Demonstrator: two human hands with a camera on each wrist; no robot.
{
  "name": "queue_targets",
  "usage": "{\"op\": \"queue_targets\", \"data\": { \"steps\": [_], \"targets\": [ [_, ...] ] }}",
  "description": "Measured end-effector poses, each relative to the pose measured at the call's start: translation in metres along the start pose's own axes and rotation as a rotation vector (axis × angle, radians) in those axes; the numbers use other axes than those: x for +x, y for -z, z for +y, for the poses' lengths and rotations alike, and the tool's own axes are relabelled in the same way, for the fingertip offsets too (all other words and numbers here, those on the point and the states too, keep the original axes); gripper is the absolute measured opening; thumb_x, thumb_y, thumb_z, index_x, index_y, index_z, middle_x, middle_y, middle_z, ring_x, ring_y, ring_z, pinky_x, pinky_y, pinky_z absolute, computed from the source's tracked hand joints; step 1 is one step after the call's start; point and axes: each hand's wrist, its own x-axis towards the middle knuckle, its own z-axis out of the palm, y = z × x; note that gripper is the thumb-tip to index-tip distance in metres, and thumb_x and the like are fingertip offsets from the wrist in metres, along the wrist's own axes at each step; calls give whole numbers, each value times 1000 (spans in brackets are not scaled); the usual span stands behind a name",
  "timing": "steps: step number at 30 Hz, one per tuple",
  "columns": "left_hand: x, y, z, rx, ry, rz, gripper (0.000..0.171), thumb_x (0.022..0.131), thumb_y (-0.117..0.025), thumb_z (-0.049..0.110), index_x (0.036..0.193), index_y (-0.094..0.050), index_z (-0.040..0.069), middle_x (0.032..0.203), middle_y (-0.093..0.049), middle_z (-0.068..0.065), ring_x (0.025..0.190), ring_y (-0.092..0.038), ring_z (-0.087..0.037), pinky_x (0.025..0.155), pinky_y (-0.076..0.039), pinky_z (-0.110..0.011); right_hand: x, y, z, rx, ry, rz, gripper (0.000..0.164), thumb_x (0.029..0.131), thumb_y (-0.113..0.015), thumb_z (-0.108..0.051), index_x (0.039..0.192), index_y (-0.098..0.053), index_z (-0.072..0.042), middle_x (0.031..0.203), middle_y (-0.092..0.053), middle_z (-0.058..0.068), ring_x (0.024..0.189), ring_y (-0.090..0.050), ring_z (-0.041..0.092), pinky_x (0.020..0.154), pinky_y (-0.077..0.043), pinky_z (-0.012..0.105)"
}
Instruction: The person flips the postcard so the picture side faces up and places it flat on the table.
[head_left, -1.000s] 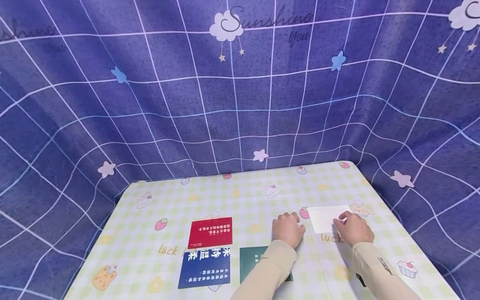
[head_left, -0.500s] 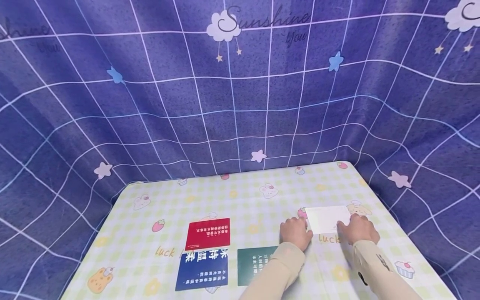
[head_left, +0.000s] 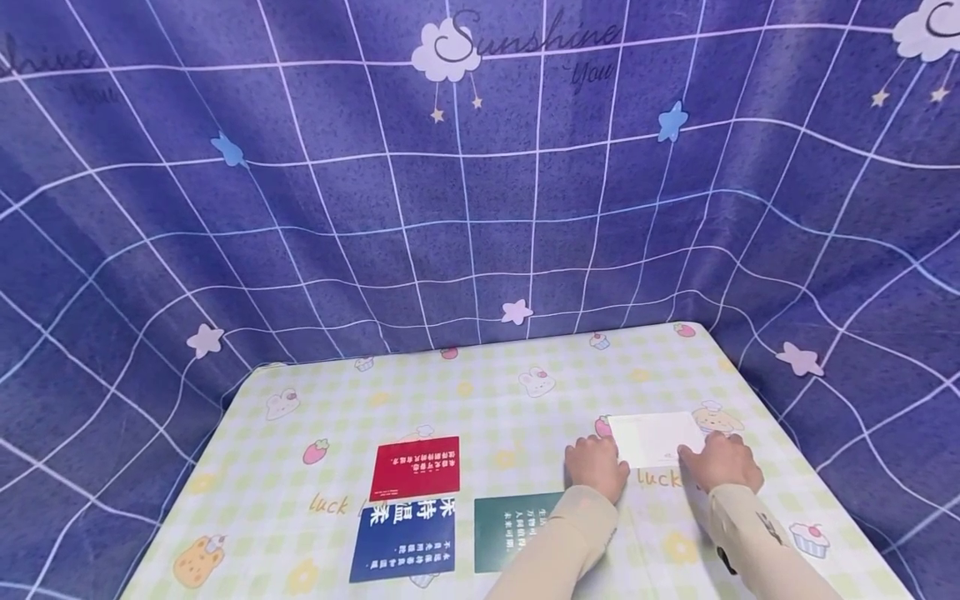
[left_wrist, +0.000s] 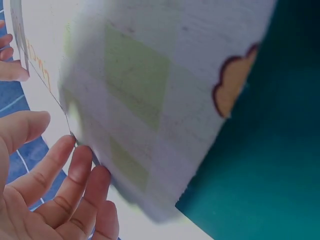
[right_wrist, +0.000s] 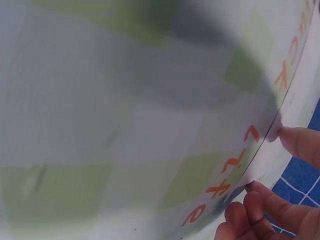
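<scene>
A blank white card [head_left: 651, 435] lies flat on the tablecloth at the right, in the head view. Beside its left edge is my left hand [head_left: 597, 468], thumb near the card's corner. The left wrist view shows that hand's fingers [left_wrist: 80, 165] loosely bent and spread along the card's edge. My right hand [head_left: 723, 468] is at the card's near right corner, thumb on the card. In the right wrist view its thumb and index fingertip [right_wrist: 251, 186] touch the card's edge, set apart from each other. My left sleeve partly covers a green card [head_left: 506, 533].
A red card [head_left: 416, 468] and a blue card [head_left: 405, 542], both printed with white characters, lie left of the green one. The red card's near edge meets the blue card. The patterned tablecloth [head_left: 442, 400] ends at a blue curtain [head_left: 480, 208] behind.
My left hand has moved right to the white card's left edge. The right hand has shifted slightly right and nearer. More of the green card shows. The white card has slid slightly left.
</scene>
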Motion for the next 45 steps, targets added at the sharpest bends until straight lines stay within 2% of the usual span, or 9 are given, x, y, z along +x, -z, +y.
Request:
{"op": "queue_targets", "data": {
  "steps": [6,14,21,29,32,34,38,41,45],
  "targets": [
    [1,-3,2,15,11,-2,26,81,-80,44,84,-75,20,81,-68,2,76,-63,-17,71,-48,-32,1,2,0,47,-13,-2,53,92,-63,-36,110,-60,15,100,-54,35,97,-58,54,70,-51,61],
    [3,-4,5,33,24,-2,29,79,-82,42,92,-78,17,81,-68,1,76,-63,-16,70,-48,-31,0,4,-4,87,-81,-20,58,91,-60,-42,99,-62,16,100,-49,38,93,-57,52,63,-52,55],
    [3,-2,7,46,40,-6,29,77,-83,40,94,-78,17,80,-67,1,75,-62,-16,68,-49,-30,-3,11,-5,155,-118,-69,50,85,-70,-40,83,-65,9,99,-58,37,87,-59,45,65,-52,50],
    [1,0,6,27,45,-29,23,78,-83,38,88,-78,18,79,-66,1,75,-62,-15,69,-50,-30,-2,14,3,167,-102,-131,50,83,-77,-36,93,-65,11,88,-62,27,81,-59,38,72,-51,50],
    [2,0,4,8,38,-47,18,79,-82,38,84,-77,21,79,-66,2,76,-62,-16,69,-50,-30,-2,12,9,185,-77,-101,59,81,-81,-35,106,-62,15,96,-58,30,87,-56,40,77,-48,53],
    [2,-1,2,-1,38,-51,18,79,-82,40,83,-76,23,79,-66,2,76,-62,-16,70,-50,-31,-2,10,12,195,-45,-70,62,80,-83,-34,108,-60,16,99,-55,31,89,-53,41,79,-46,54],
    [4,-4,2,-18,72,-56,44,78,-83,43,114,-74,20,86,-70,1,82,-64,-17,73,-50,-32,-3,4,16,206,17,-7,61,79,-84,-34,104,-55,13,98,-51,27,90,-49,41,81,-43,55],
    [5,-4,4,-32,105,-66,69,78,-82,45,138,-63,16,95,-73,-1,89,-66,-17,76,-51,-32,-5,0,17,216,42,13,62,80,-83,-34,106,-50,12,101,-49,28,93,-49,42,85,-42,57],
    [7,-4,3,-37,112,-64,68,79,-81,47,138,-64,17,96,-73,-1,90,-67,-18,77,-51,-32,-7,-3,17,234,58,24,63,82,-82,-35,108,-47,11,105,-48,30,97,-49,44,90,-41,59]
  ]
}}
